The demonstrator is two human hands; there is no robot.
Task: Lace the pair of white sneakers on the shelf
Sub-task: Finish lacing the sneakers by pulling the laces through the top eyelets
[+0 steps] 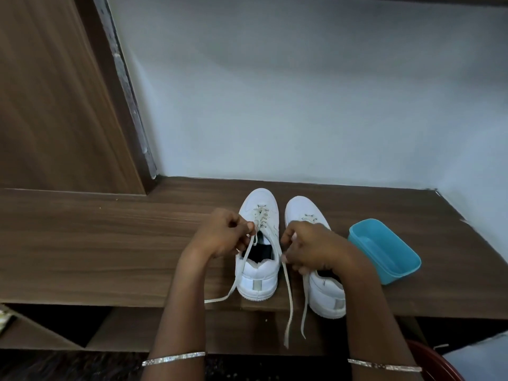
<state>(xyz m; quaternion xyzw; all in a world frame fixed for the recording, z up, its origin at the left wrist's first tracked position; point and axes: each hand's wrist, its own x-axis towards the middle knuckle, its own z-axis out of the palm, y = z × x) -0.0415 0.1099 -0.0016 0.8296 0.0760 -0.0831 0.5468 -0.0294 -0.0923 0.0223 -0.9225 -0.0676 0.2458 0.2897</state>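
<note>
The left sneaker (257, 281) and right sneaker (299, 210), 2 white shoes, stand side by side on the wooden shelf (110, 243), toes toward the wall. The left grip (222, 232) pinches a lace (232, 291) beside the left sneaker's eyelets. The right grip (313, 248), over the right sneaker, pinches a second lace (288, 298) that hangs past the shelf edge. A blue tub (384, 251) sits near the right sneaker.

I saw a blue plastic tub (384, 251) off to the right, its open top facing up, a pale wall (302, 92) behind, a brown wooden panel (55, 92) at left, something red (428, 361) in the bottom right corner, too cropped to identify
</note>
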